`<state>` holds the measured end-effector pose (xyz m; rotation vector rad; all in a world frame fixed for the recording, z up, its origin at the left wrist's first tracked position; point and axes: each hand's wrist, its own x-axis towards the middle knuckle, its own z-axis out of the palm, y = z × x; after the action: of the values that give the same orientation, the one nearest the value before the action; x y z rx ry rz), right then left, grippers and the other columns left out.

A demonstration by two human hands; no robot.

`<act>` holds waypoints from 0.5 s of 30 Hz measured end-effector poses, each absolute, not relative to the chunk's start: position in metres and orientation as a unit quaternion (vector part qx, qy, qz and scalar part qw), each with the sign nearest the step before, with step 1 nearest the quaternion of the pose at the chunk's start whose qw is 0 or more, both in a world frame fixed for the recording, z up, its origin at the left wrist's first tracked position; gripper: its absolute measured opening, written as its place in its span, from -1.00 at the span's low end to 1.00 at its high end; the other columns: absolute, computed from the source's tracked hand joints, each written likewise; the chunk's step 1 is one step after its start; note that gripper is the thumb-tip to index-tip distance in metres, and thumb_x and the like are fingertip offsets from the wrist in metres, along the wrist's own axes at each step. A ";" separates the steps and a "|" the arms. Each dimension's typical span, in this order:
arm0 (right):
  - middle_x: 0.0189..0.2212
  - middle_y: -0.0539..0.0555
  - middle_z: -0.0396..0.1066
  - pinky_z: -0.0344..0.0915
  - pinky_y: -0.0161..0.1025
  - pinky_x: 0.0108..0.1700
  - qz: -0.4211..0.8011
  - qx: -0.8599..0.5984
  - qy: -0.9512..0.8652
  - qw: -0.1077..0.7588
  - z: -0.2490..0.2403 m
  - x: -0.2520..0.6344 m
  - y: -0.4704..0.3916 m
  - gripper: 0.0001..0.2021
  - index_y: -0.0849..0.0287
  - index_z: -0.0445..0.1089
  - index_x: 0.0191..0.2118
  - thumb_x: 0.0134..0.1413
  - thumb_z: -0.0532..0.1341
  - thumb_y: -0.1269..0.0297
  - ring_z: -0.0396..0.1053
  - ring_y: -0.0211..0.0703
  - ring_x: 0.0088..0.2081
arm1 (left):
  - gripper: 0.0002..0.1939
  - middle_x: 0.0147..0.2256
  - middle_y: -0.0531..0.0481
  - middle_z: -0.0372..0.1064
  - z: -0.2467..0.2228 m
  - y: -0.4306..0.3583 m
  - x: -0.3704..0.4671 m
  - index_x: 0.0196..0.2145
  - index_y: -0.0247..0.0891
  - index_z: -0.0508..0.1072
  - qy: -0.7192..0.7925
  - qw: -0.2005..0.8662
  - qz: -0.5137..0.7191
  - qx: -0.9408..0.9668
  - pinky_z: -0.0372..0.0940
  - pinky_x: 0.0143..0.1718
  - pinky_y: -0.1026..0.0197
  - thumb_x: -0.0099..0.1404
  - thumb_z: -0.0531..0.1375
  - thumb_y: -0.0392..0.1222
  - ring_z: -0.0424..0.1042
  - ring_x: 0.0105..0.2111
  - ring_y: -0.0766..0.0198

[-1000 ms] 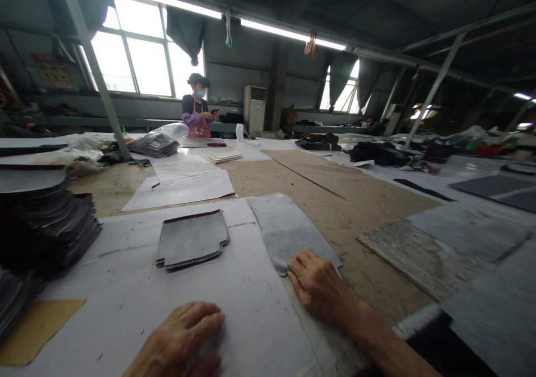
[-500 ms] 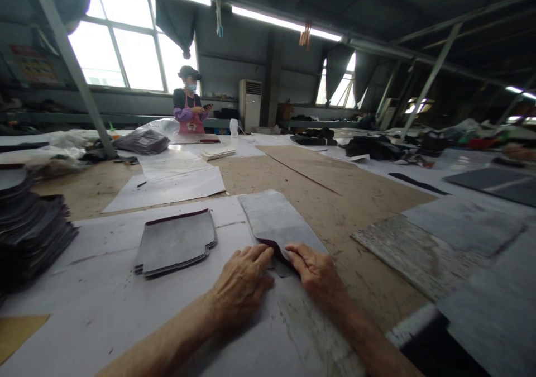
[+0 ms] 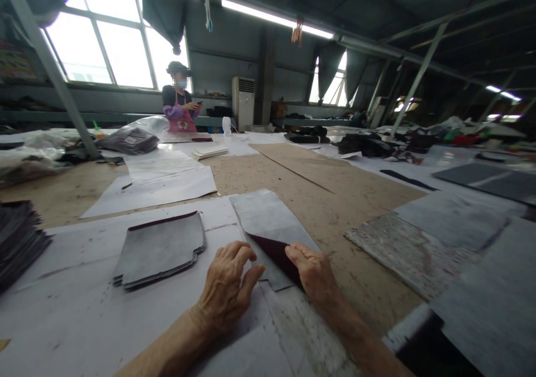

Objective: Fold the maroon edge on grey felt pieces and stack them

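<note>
Toward the tabletop's [image 3: 330, 226] near edge, the right hand [image 3: 313, 272] pinches a grey panel [image 3: 270, 215] pointing lengthwise away, the half-open left hand [image 3: 226, 285] empty alongside.

In the upper left of the picture I see a big bright window [image 3: 121, 47] with a dark curtain [image 3: 165, 17] over its right side. Below the curtain stands a person [image 3: 181, 108] in a pink apron [image 3: 182, 124]. In the upper middle I see a tall white machine [image 3: 243, 106], with a long light [image 3: 276, 18] shining above it. Black cloth [image 3: 364, 146] lies heaped right of the middle.
</note>
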<state>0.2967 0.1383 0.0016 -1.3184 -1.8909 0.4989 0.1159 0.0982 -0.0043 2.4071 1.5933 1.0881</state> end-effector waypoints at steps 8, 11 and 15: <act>-0.50 0.06 0.39 0.14 -0.29 -0.36 0.148 -0.484 -0.764 0.400 -0.001 0.285 0.130 -0.77 0.15 0.35 -0.44 0.03 0.09 0.12 0.31 -0.18 -0.43 | -0.77 -0.04 -0.06 0.29 -0.005 0.126 0.116 -0.12 -0.21 0.34 0.554 -0.001 0.268 0.788 0.09 -0.01 -0.02 0.29 0.04 -0.17 0.16 0.01 0.05; -0.51 0.06 0.40 0.16 -0.27 -0.32 0.152 -0.473 -0.766 0.408 -0.001 0.281 0.129 -0.80 0.14 0.39 -0.52 -0.06 0.17 0.13 0.32 -0.16 -0.40 | -0.68 0.04 -0.09 0.22 -0.009 0.129 0.117 -0.01 -0.22 0.27 0.575 -0.004 0.247 0.780 0.05 0.02 -0.03 0.27 0.04 -0.17 0.11 0.06 0.04; -0.62 0.01 0.34 0.19 -0.28 -0.44 0.148 -0.548 -0.674 0.474 -0.001 0.298 0.152 -0.68 0.19 0.35 -0.56 0.08 0.11 0.11 0.28 -0.24 -0.55 | -0.62 0.07 -0.12 0.20 -0.010 0.127 0.118 0.03 -0.24 0.23 0.590 -0.001 0.234 0.772 0.00 0.02 -0.13 0.27 0.04 -0.11 0.09 0.07 -0.02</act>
<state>0.2978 0.1517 -0.0015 -1.3394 -1.6478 0.3628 0.1177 0.1269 -0.0104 2.4287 1.8561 0.7354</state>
